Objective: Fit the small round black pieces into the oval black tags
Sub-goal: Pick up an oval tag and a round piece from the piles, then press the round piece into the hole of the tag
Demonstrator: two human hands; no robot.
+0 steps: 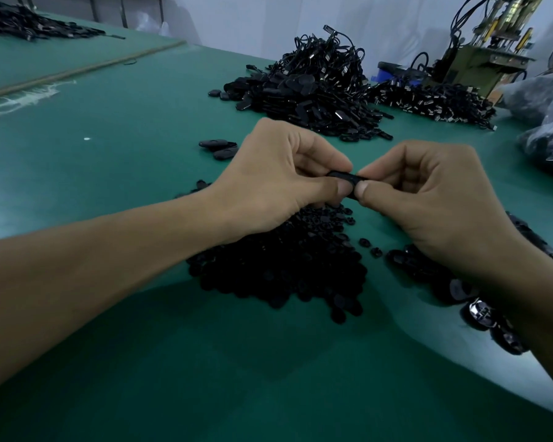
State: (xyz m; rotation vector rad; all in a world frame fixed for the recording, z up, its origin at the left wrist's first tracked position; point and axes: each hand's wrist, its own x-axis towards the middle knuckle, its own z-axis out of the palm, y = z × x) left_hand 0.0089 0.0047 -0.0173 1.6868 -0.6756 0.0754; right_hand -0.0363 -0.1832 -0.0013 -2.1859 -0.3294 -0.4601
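Both hands meet above the green table (pixel 109 186) and pinch one oval black tag (pixel 348 178) between thumbs and forefingers. My left hand (pixel 278 173) holds its left end, my right hand (pixel 428 199) its right end. Most of the tag is hidden by the fingertips, and no round piece shows in it. Under the hands lies a heap of small round black pieces (pixel 281 266). A few oval tags (pixel 219 147) lie loose to the left, beyond my left hand.
A big pile of oval tags and cabled parts (pixel 307 90) sits further back, with another pile (pixel 434 100) to its right. More black parts (pixel 479 311) lie under my right wrist. Plastic bags (pixel 549 135) and a machine (pixel 486 52) stand at the right.
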